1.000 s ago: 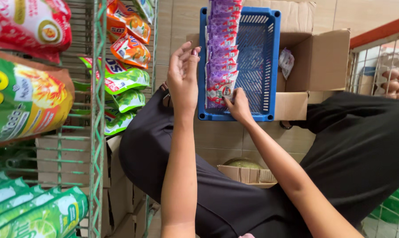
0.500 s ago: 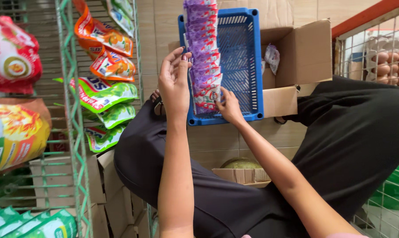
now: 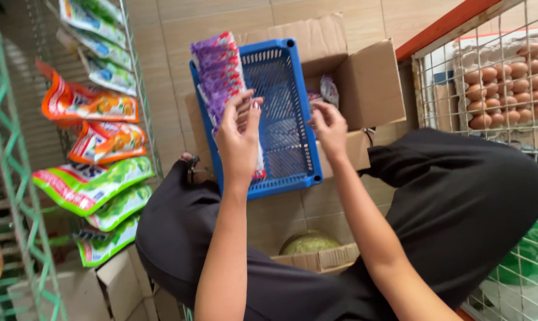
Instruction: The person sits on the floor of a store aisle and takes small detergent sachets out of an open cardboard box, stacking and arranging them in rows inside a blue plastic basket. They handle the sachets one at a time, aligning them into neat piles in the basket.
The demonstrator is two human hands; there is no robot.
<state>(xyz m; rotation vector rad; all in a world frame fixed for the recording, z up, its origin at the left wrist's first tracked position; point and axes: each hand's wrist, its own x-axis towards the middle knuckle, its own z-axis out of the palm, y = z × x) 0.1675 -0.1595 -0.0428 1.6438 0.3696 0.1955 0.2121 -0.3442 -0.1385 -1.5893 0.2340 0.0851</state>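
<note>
My left hand (image 3: 238,138) grips a stack of purple and white sachet packs (image 3: 216,74) stood along the left side of a blue plastic basket (image 3: 284,113). My right hand (image 3: 330,126) hovers over the basket's right rim, fingers bent, next to an open cardboard box (image 3: 370,83) with a few small packets (image 3: 327,90) inside. I cannot tell whether the right fingers hold anything. I sit in black trousers (image 3: 459,202) with the basket between my knees.
A green wire rack (image 3: 19,178) at left hangs orange and green snack bags (image 3: 96,148). A wire cage with trays of brown eggs (image 3: 506,89) stands at right. A low cardboard box holding a green round thing (image 3: 310,249) lies under my arms.
My right hand has left the bottom of the sachet stack and moved right towards the cardboard box. The view has shifted, so the basket sits further right and lower.
</note>
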